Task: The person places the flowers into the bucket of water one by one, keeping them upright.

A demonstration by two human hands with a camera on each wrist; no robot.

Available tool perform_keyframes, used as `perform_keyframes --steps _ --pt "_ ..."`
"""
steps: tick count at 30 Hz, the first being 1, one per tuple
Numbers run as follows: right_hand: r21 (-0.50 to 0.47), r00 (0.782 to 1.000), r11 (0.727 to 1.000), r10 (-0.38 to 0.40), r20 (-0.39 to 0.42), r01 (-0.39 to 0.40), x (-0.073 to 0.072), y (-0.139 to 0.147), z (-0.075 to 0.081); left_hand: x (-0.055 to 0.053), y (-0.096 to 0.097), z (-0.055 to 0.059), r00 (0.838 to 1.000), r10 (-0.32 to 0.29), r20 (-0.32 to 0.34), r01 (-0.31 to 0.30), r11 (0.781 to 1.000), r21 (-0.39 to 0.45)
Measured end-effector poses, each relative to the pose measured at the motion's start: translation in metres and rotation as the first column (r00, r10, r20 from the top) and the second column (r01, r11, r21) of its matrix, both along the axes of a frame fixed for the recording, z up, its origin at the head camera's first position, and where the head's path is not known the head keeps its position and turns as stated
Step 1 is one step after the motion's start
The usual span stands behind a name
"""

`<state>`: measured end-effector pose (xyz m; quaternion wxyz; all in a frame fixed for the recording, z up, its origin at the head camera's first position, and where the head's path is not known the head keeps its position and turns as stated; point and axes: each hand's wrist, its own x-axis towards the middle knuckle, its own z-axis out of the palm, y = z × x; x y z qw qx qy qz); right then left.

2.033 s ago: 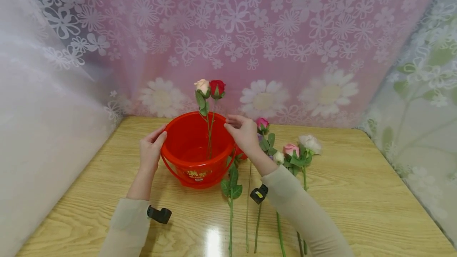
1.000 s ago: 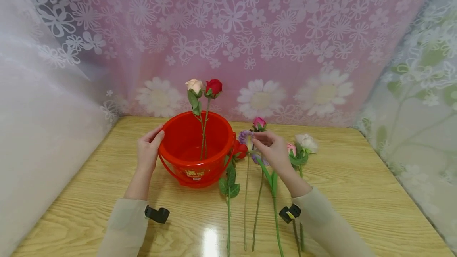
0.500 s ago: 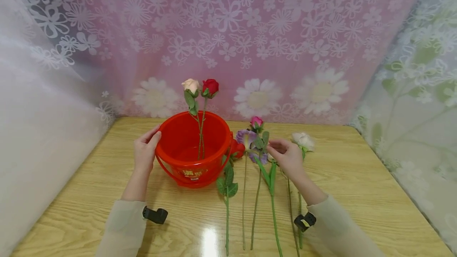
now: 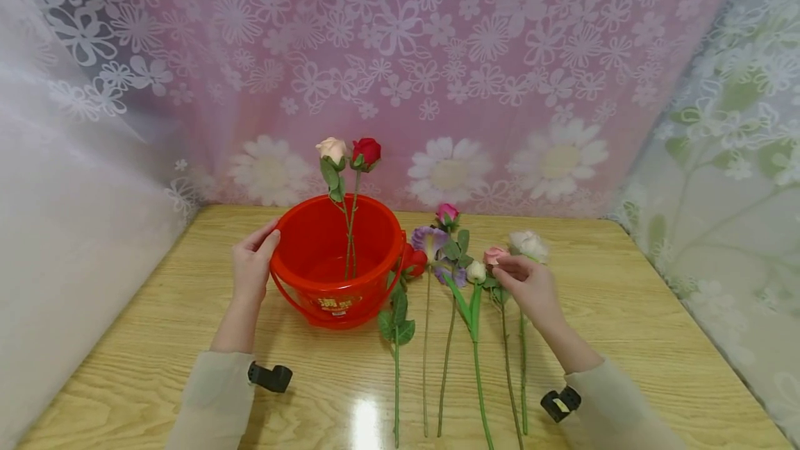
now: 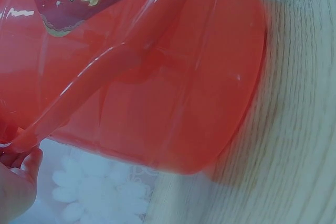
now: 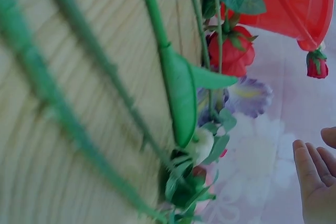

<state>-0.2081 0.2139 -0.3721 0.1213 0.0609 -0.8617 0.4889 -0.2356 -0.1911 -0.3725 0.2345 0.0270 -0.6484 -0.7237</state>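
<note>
In the head view a red plastic bucket (image 4: 337, 301) stands left of centre, its handle hanging in front. A cream rose (image 4: 332, 149) and a dark red rose (image 4: 366, 153) stand upright in it. My left hand (image 4: 251, 262) holds the bucket's left rim; the left wrist view shows its fingertips by the handle joint. Over the flowers at right hovers my right hand (image 4: 531, 292), nearest a pink rose (image 4: 494, 255). In the right wrist view its fingers (image 6: 310, 169) look straight, apart from the flowers, holding nothing.
Several flowers lie side by side on the wooden table (image 4: 631, 339): a red rose (image 4: 414, 262), a purple iris (image 4: 430, 240), a magenta rose (image 4: 447, 214), a white tulip (image 4: 476, 271) and a white flower (image 4: 528, 244). A floral curtain (image 4: 400, 75) hangs behind.
My right hand has left the bucket's right rim and passed rightward over the flowers, from the iris to the pink rose. My left hand has stayed on the rim.
</note>
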Motion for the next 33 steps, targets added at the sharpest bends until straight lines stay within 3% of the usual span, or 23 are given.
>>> perform_keyframes --steps 16,33 --pt "0.148 0.998 0.987 -0.057 -0.022 0.059 0.006 0.036 -0.017 0.001 -0.001 0.000 1.000 0.009 0.007 -0.009 1.000 -0.027" --pt "0.217 0.984 0.975 -0.078 0.160 0.042 -0.014 0.058 -0.035 0.002 -0.001 0.001 1.000 0.013 0.018 -0.012 0.998 -0.063"
